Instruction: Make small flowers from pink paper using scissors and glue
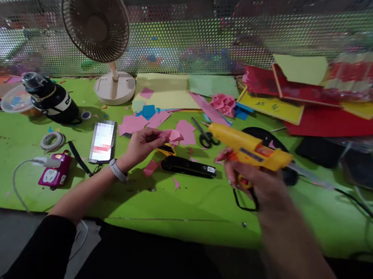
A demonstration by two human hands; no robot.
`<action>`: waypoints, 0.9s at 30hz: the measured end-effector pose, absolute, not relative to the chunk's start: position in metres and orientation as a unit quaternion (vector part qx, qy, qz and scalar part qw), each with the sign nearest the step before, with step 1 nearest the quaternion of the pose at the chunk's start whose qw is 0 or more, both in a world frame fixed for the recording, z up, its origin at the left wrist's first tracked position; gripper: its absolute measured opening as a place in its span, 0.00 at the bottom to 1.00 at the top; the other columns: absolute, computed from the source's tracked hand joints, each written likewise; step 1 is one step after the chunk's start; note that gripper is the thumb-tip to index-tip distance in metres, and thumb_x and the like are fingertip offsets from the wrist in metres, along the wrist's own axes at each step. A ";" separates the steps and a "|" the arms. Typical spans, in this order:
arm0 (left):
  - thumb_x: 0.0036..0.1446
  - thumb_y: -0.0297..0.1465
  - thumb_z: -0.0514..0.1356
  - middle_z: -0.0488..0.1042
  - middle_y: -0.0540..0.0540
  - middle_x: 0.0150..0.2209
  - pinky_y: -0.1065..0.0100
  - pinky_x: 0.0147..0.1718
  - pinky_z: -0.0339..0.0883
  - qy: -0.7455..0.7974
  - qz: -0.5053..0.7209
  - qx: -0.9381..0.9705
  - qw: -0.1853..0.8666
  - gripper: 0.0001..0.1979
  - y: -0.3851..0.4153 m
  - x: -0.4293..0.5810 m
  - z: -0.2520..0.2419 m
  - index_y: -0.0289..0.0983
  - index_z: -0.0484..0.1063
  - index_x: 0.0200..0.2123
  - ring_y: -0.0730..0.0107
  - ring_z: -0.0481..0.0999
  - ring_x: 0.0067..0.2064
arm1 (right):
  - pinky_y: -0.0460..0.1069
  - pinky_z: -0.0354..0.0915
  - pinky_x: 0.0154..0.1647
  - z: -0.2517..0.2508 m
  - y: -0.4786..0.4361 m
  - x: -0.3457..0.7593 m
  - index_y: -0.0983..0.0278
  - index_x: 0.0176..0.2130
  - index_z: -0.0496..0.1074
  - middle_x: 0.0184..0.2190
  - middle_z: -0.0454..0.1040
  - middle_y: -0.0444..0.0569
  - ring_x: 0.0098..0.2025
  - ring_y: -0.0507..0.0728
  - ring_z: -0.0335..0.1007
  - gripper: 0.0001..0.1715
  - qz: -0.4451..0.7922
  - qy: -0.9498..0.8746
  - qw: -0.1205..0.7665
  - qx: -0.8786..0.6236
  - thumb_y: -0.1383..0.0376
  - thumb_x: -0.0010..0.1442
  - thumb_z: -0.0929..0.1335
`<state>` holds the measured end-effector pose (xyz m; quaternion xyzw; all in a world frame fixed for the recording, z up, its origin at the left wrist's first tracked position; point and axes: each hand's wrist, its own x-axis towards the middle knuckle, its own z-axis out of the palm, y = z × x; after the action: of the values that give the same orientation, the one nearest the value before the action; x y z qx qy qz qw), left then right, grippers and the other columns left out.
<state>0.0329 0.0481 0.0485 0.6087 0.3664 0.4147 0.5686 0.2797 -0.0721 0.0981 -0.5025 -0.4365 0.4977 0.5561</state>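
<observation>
My left hand [140, 146], with a pale watch on its wrist, pinches a small folded pink paper piece [172, 135] above the green table [175, 205]. My right hand [255, 180] grips a yellow glue gun [249, 150] by its handle; the nozzle points left toward the pink piece, a short gap away. A black stapler-like tool [189, 167] lies on the table just below both. Black-handled scissors [204, 137] rest behind the gun's nozzle.
A beige desk fan [97, 22] stands at back left, with a black bottle [51, 97], a tape roll [52, 140], a phone [103, 141] and a pink device [54, 175] nearby. Pink paper scraps [160, 123], coloured sheets and red card [337, 120] crowd the back right. Cables [368, 212] run right.
</observation>
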 end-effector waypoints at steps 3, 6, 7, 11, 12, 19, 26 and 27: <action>0.52 0.39 0.70 0.83 0.41 0.37 0.62 0.42 0.79 0.367 0.410 0.603 0.578 0.16 0.049 0.032 0.049 0.34 0.79 0.40 0.67 0.83 0.39 | 0.49 0.59 0.18 0.089 -0.077 0.316 0.60 0.40 0.71 0.34 0.76 0.50 0.22 0.53 0.65 0.23 0.339 -0.473 0.517 -0.627 0.54 0.48 0.77; 0.53 0.40 0.69 0.82 0.42 0.37 0.64 0.40 0.79 0.365 0.418 0.612 0.564 0.15 0.053 0.031 0.047 0.35 0.79 0.40 0.68 0.82 0.38 | 0.56 0.68 0.35 0.064 -0.082 0.359 0.58 0.38 0.69 0.36 0.77 0.54 0.33 0.62 0.72 0.21 0.101 -0.541 0.415 -0.724 0.57 0.45 0.77; 0.54 0.40 0.69 0.82 0.42 0.37 0.65 0.40 0.79 0.364 0.421 0.614 0.560 0.15 0.054 0.031 0.046 0.35 0.79 0.40 0.68 0.82 0.37 | 0.57 0.67 0.39 0.055 -0.083 0.373 0.57 0.38 0.69 0.38 0.78 0.56 0.36 0.64 0.73 0.19 0.041 -0.549 0.362 -0.752 0.59 0.47 0.75; 0.54 0.40 0.68 0.82 0.43 0.37 0.65 0.39 0.79 0.371 0.427 0.606 0.559 0.15 0.062 0.030 0.041 0.35 0.79 0.40 0.70 0.81 0.35 | 0.57 0.65 0.41 0.026 -0.092 0.418 0.58 0.39 0.70 0.42 0.78 0.59 0.39 0.66 0.73 0.17 0.021 -0.555 0.242 -0.796 0.61 0.48 0.74; 0.54 0.40 0.69 0.82 0.43 0.37 0.66 0.39 0.79 0.374 0.428 0.603 0.560 0.15 0.064 0.029 0.041 0.35 0.79 0.39 0.71 0.81 0.35 | 0.56 0.65 0.40 0.022 -0.093 0.425 0.58 0.39 0.70 0.41 0.78 0.59 0.38 0.65 0.73 0.17 0.030 -0.552 0.230 -0.801 0.59 0.49 0.74; 0.51 0.41 0.70 0.82 0.42 0.38 0.66 0.40 0.79 0.381 0.442 0.582 0.566 0.16 0.067 0.026 0.045 0.36 0.79 0.39 0.69 0.82 0.38 | 0.57 0.64 0.50 0.045 -0.099 0.436 0.63 0.42 0.73 0.45 0.76 0.62 0.48 0.67 0.71 0.19 0.047 -0.622 0.163 -0.764 0.54 0.55 0.71; 0.51 0.40 0.70 0.82 0.44 0.37 0.65 0.41 0.79 0.383 0.454 0.579 0.559 0.15 0.067 0.025 0.050 0.36 0.79 0.38 0.70 0.82 0.38 | 0.53 0.66 0.42 0.083 -0.050 0.381 0.64 0.42 0.75 0.41 0.80 0.57 0.40 0.61 0.76 0.12 0.063 -0.671 0.213 -0.707 0.60 0.62 0.67; 0.51 0.40 0.70 0.82 0.44 0.37 0.65 0.41 0.79 0.384 0.458 0.579 0.554 0.15 0.067 0.024 0.051 0.37 0.79 0.37 0.69 0.82 0.38 | 0.53 0.66 0.42 0.083 -0.039 0.372 0.63 0.41 0.75 0.42 0.80 0.57 0.39 0.61 0.76 0.11 0.073 -0.685 0.200 -0.697 0.60 0.62 0.67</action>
<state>0.0243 0.0673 0.0515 0.5790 0.3840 0.4582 0.5544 0.3722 -0.0387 0.0830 -0.6970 -0.6848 0.0733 0.1997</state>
